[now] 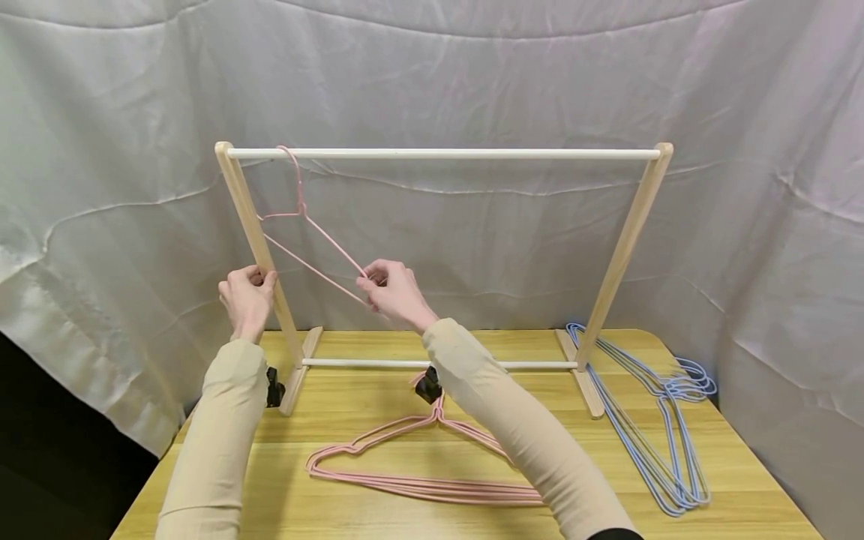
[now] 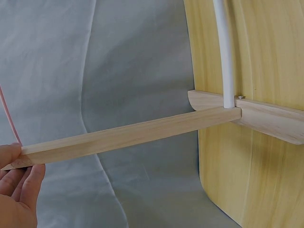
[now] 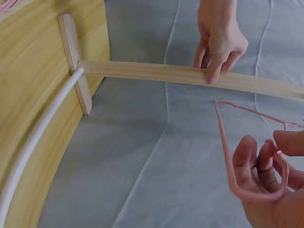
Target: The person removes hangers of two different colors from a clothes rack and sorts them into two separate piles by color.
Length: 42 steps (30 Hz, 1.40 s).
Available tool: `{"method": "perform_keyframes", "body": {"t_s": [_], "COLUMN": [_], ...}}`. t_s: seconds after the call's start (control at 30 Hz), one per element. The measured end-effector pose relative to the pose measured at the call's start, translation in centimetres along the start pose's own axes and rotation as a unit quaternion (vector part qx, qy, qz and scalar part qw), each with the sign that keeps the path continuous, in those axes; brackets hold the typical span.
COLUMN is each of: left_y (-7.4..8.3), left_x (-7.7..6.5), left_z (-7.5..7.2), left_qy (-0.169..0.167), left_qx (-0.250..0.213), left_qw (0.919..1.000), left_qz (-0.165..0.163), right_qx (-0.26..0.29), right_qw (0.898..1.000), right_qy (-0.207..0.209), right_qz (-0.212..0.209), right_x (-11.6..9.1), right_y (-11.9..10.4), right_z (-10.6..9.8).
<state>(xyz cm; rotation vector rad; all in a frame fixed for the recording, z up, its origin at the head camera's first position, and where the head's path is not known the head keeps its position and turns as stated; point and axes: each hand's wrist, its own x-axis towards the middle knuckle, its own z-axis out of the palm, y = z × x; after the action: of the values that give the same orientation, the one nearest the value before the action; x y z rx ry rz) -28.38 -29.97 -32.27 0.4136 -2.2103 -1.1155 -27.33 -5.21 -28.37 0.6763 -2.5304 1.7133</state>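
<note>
A pink wire clothes hanger (image 1: pixel 335 245) hangs by its hook at the left end of the white top bar (image 1: pixel 445 154) of a rack. My right hand (image 1: pixel 398 292) pinches the hanger's right corner; in the right wrist view the looped corner (image 3: pixel 231 178) lies across the curled fingers. My left hand (image 1: pixel 246 300) grips the rack's left wooden post (image 1: pixel 243 199) below mid-height. From the left wrist, thumb and fingers sit on opposite sides of this post (image 2: pixel 128 135). The hanger's left corner reaches close to the post, partly hidden behind it.
Several pink hangers (image 1: pixel 432 492) lie stacked on the wooden table in front, partly under my right forearm. Several blue hangers (image 1: pixel 675 386) lie on the right, by the rack's right post (image 1: pixel 624 255). A white lower bar (image 1: pixel 378 363) joins the feet. Grey cloth (image 1: pixel 472 82) surrounds the table.
</note>
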Motion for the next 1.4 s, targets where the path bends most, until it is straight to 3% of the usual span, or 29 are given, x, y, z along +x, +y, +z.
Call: {"method": "perform_keyframes", "body": {"t_s": [0.47,1.13,1.4], "left_y": [0.0,-0.1,0.0], "left_x": [0.0,0.1,0.0], "left_z": [0.0,0.0,0.0], "left_qy": [-0.008,-0.006,-0.006], "left_qx": [0.001,0.001,0.004], "left_qw": [0.9999,0.9999,0.9999], "left_qz": [-0.01,-0.009,-0.009], "right_qx": [-0.039,0.006,0.025], "right_qw": [0.995,0.992,0.989], "right_qy": [0.077,0.104,0.116], "right_qz": [-0.054,-0.067,-0.091], "right_x": [-0.1,-0.7,-1.6], "right_y": [-0.4,-0.4,0.1], "right_z": [0.0,-1.2,-1.8]}}
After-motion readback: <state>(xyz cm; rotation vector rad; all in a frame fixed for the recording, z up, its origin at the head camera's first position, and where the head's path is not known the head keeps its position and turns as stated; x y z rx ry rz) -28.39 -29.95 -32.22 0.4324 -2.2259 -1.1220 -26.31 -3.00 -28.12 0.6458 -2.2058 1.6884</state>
